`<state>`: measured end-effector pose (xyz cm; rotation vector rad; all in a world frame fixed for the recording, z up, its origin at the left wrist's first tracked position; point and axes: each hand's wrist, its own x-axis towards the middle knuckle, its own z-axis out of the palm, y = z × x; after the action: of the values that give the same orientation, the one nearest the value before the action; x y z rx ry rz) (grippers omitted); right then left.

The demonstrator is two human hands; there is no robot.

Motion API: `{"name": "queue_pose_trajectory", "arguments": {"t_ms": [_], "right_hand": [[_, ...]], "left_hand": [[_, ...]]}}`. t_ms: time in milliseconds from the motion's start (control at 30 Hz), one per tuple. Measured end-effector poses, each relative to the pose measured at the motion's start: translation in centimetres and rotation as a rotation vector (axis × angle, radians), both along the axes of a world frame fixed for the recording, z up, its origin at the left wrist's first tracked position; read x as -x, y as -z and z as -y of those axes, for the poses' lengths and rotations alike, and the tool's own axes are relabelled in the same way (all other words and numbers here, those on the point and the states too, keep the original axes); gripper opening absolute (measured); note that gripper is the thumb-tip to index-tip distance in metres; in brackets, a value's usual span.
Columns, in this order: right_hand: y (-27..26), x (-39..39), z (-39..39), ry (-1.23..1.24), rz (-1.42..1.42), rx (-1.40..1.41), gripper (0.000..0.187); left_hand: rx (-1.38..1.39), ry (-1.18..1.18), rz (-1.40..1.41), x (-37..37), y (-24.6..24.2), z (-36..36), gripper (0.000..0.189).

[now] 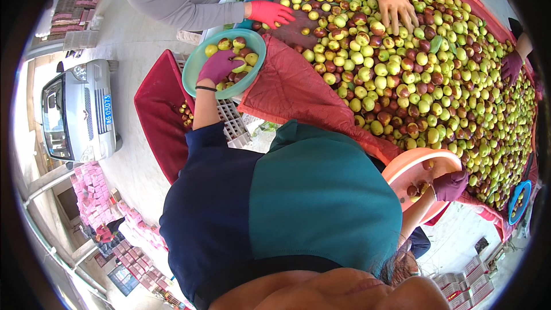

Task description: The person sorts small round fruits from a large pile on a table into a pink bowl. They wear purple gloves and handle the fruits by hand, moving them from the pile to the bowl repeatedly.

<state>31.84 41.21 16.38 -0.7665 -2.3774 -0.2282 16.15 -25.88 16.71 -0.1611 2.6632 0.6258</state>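
Observation:
My left hand (218,67), in a purple glove, is inside a pale green basin (189,78) at the upper left. Its fingers curl around a yellow-green jujube (238,67) among several more red-and-green ones. On the right, my right hand (450,186), also purple-gloved, is at an orange basin (394,167) holding a few jujubes (412,190). The fingers of that hand are turned away, so whether they hold a fruit is hidden. A large heap of jujubes (379,82) covers the table beyond my body.
Red woven sheeting (288,82) edges the table. Co-workers' gloved hands, one red (271,13), one orange (395,6) and one purple (511,66), are around the heap. A dark red container (159,107) and white plastic crates (230,120) stand left. Beyond are a parked vehicle (79,112) and pink boxes (92,189).

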Motion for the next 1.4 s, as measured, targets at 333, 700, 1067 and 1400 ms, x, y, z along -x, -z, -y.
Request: {"name": "queue_pose_trajectory", "arguments": {"t_ms": [333,700,1067,1400], "right_hand": [[0.4,-0.6,-0.8,-0.03,-0.02,0.107,0.031],[-0.5,0.1,0.8,-0.02,-0.078,0.119,0.035],[-0.8,0.4,1.3,0.021,-0.076,0.12,0.034],[-0.4,0.3,0.8,0.018,-0.035,0.04,0.032]], "left_hand": [[-0.124,0.059,0.236,3.3,4.0,0.0,0.043],[0.088,0.038,-0.052,3.3,2.9,-1.6,0.053],[0.115,0.071,-0.182,4.2,2.3,-4.1,0.046],[-0.356,0.654,-0.562,3.2,5.1,-33.9,0.069]]}}
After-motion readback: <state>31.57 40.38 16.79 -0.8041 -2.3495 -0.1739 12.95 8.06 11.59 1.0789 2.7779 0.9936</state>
